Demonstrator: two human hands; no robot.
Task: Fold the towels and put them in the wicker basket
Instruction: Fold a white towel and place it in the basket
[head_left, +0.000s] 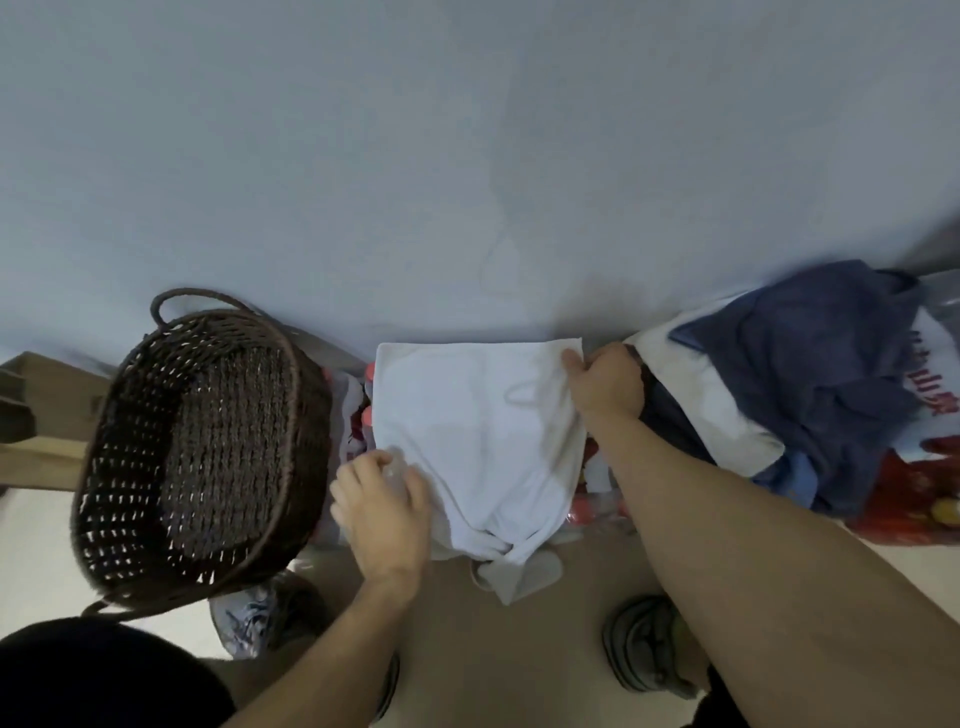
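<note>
A white towel (472, 426) lies spread over a heap of things at the foot of the wall, its near end bunched and hanging down. My right hand (605, 384) pinches the towel's far right corner. My left hand (382, 499) rests on the towel's near left edge, fingers curled over the cloth. A dark brown wicker basket (130, 384) with loop handles stands to the left, tilted toward me, and nothing shows inside it. To the right lies a pile of dark blue towels (810, 374) with some white cloth under them.
A grey-blue wall (467, 156) rises right behind everything. Red and white plastic bags (924, 483) sit under the blue pile at the right. A cardboard box (47, 410) stands at the far left. My feet in slippers (644, 644) are on the beige floor.
</note>
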